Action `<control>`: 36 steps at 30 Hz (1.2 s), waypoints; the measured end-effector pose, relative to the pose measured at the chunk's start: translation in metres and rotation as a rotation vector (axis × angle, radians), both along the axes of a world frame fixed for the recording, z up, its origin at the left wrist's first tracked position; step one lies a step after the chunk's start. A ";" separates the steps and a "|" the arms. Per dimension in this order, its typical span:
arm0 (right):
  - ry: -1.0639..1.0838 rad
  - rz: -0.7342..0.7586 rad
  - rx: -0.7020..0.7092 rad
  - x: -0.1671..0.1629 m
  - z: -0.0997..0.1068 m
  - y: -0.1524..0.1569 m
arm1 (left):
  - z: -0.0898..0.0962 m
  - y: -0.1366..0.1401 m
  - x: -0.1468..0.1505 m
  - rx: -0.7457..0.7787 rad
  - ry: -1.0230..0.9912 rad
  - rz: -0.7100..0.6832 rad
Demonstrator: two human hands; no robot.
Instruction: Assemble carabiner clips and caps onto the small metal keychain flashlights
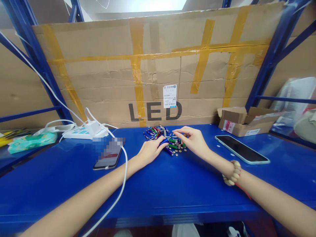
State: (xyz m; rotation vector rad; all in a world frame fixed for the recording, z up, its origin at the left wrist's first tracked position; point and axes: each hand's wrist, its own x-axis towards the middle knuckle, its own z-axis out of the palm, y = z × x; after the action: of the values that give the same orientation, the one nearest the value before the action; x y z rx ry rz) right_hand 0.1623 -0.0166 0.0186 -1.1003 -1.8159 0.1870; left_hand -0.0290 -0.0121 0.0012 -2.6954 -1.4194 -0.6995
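My left hand is closed around a small blue metal tube that looks like a mini flashlight, held over the near left of a pile. My right hand hovers at the pile's right side, thumb and forefinger pinched together; whatever lies between those fingertips is too small to make out. The pile of mini flashlights mixes blue, green, red and purple metal bodies. Several silvery button cells lie scattered at its near right edge, by a purple tube.
On the blue shelf, a phone lies left and another phone right. A white cable crosses over my left forearm from a power strip. An open carton stands back right; cardboard walls the back.
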 end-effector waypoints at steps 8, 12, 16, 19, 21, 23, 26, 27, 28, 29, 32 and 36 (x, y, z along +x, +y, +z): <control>-0.391 -0.052 -0.026 0.000 -0.005 -0.001 | 0.001 0.001 0.003 0.158 0.226 -0.023; -0.448 -0.059 -0.049 0.000 -0.006 0.000 | -0.003 0.006 0.001 0.226 0.200 -0.101; -0.476 -0.083 -0.070 0.000 -0.006 0.000 | -0.007 0.009 -0.001 0.268 0.170 -0.136; -0.485 -0.097 -0.081 -0.001 -0.005 -0.001 | -0.007 0.009 -0.002 0.278 0.148 -0.139; -0.490 -0.111 -0.091 -0.001 -0.005 -0.002 | -0.007 0.009 -0.002 0.285 0.128 -0.153; -0.498 -0.128 -0.103 -0.001 -0.005 -0.002 | -0.006 0.008 -0.002 0.288 0.104 -0.181; -0.522 -0.154 -0.123 0.000 -0.006 -0.001 | -0.004 0.006 -0.002 0.291 0.068 -0.258; -0.532 -0.162 -0.129 0.000 -0.006 -0.001 | -0.004 0.006 -0.001 0.297 0.067 -0.286; -0.541 -0.171 -0.132 0.001 -0.006 -0.001 | -0.003 0.005 0.000 0.305 0.077 -0.313; -0.547 -0.182 -0.133 0.001 -0.006 -0.001 | -0.003 0.004 0.000 0.314 0.097 -0.335; -0.556 -0.222 -0.126 0.001 -0.005 -0.001 | -0.003 0.004 0.002 0.330 0.179 -0.370; -0.587 -0.302 -0.149 0.002 -0.004 -0.001 | -0.001 0.003 0.002 0.304 0.211 -0.368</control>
State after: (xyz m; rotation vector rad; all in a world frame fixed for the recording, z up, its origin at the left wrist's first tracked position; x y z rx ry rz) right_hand 0.1644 -0.0172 0.0141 -1.6426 -2.1299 -0.2073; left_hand -0.0270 -0.0091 0.0005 -2.7038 -0.7128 -0.5651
